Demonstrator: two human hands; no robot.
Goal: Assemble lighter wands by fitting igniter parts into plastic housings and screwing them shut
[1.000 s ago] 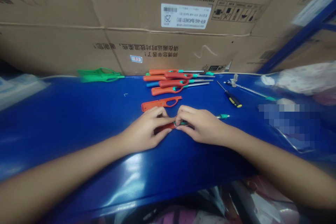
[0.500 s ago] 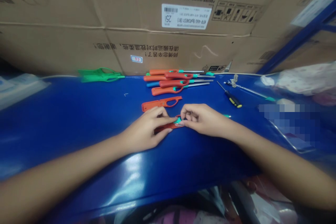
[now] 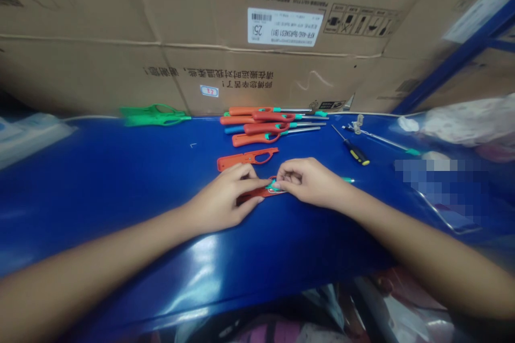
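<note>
On the blue table, my left hand (image 3: 221, 198) is closed on an orange-red lighter shell (image 3: 255, 193), its thumb along the near edge and its index finger reaching the teal trigger piece (image 3: 273, 186). A white wire loops beside that piece. My right hand (image 3: 311, 183) pinches at the shell's right end, by the teal piece; its fingertips hide what exactly they hold. Just behind lies a second orange shell half (image 3: 245, 159) with a finger loop. A teal-tipped part (image 3: 349, 179) shows behind my right wrist.
Several long-nosed lighters (image 3: 261, 140) lie stacked at the back. Green shell pieces (image 3: 155, 115) lie to their left. A black and yellow screwdriver (image 3: 357, 153), a metal tube (image 3: 388, 142) and a clear bag (image 3: 450, 214) are to the right. A large cardboard box (image 3: 120, 72) walls the rear.
My right thumb and fingertips have shifted slightly upward at the teal piece, which looks slightly turned. My left hand keeps its hold on the shell.
</note>
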